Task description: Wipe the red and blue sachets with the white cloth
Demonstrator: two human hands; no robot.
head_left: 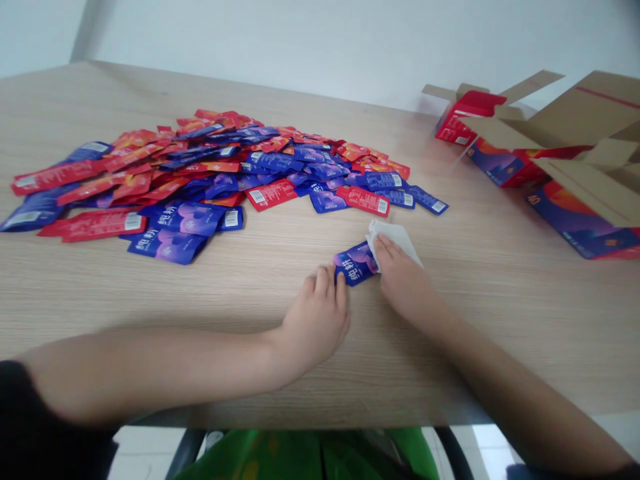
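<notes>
A blue and purple sachet point(356, 263) lies flat on the wooden table point(210, 300) in front of me. My left hand point(320, 310) has its fingers curled over the sachet's left end, gripping that edge against the table. In my right hand point(405, 277) is a folded white tissue point(400, 239), pressed onto the sachet's right end and partly covering it. Beyond both hands spreads a large heap of red and blue sachets point(270, 160), the nearest just past the tissue.
At the right stand open cardboard boxes: a small red box point(457, 120) at the back, a blue and red box point(493, 160), and another blue and red box point(575, 217) closer to me. Their flaps stick out over the table. A white wall point(320, 47) rises behind.
</notes>
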